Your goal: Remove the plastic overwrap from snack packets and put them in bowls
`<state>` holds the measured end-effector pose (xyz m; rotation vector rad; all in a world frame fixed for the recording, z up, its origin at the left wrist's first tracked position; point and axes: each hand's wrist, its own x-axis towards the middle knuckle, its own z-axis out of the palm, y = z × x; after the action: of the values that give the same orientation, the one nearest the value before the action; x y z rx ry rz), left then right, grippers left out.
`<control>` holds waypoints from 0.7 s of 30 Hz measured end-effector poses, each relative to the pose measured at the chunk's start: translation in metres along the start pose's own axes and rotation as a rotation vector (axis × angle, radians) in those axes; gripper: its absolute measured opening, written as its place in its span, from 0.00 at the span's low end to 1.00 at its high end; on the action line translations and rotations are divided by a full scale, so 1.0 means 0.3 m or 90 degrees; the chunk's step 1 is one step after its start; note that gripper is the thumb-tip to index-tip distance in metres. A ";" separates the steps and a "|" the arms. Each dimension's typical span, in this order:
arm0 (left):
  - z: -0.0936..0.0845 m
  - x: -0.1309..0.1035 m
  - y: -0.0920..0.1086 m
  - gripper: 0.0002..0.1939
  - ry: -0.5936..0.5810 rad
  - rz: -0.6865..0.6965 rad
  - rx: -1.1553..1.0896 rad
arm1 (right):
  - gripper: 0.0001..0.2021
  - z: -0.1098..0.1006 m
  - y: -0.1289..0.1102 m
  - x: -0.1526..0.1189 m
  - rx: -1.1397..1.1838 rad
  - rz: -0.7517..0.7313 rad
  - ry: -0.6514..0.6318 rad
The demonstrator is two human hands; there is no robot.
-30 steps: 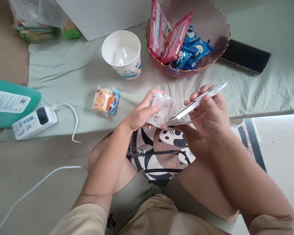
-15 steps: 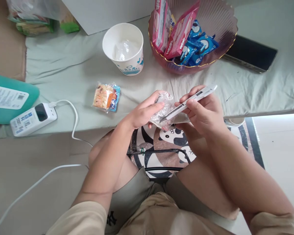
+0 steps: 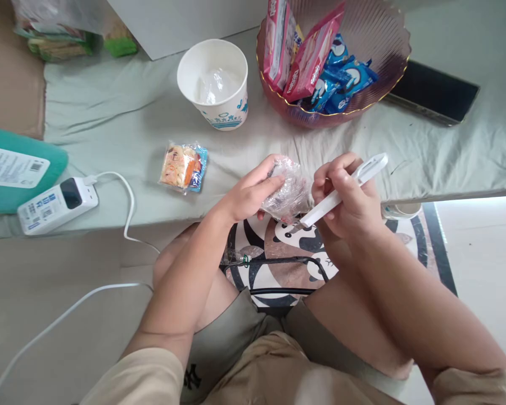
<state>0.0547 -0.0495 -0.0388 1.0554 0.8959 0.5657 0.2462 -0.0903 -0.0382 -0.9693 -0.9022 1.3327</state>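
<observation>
A crumpled clear plastic wrapper (image 3: pixel 289 188) is gripped by my left hand (image 3: pixel 253 191), just over the front edge of the cloth-covered table. Whether anything is inside the wrapper I cannot tell. My right hand (image 3: pixel 349 194) is closed around a white utility knife (image 3: pixel 329 206). Its blade is out and points down and to the left, below the wrapper and seemingly apart from it. To the left of my hands, a small clear-wrapped snack pack (image 3: pixel 183 167) with a blue part lies on the cloth.
A paper cup (image 3: pixel 223 115) with clear plastic inside stands behind the snack pack. A ribbed pink bowl (image 3: pixel 383 50) holds pink and blue snack packets, with a black phone (image 3: pixel 436 93) beside it. A white power bank (image 3: pixel 57 205) with a cable and a green container (image 3: pixel 21 169) are at left.
My right hand has turned the knife and drawn its blade away from the wrapper, downward and right. The wrapper has tilted slightly in my left hand.
</observation>
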 end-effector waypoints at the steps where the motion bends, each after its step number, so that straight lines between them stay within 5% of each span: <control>1: 0.003 0.000 0.000 0.22 0.002 0.003 -0.001 | 0.26 0.011 0.000 -0.007 -0.004 0.008 0.000; 8: 0.005 -0.001 0.002 0.20 0.003 -0.004 -0.004 | 0.34 -0.029 -0.038 0.007 0.038 0.098 -0.084; 18: 0.000 0.003 -0.003 0.20 -0.017 0.000 0.007 | 0.17 -0.016 -0.024 -0.015 0.157 0.199 -0.182; 21: -0.006 0.004 -0.004 0.18 -0.029 0.007 0.028 | 0.17 -0.008 -0.020 -0.011 0.146 0.201 -0.133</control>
<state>0.0538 -0.0483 -0.0405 1.1086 0.8669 0.5314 0.2505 -0.0937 -0.0334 -0.8264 -0.7494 1.7900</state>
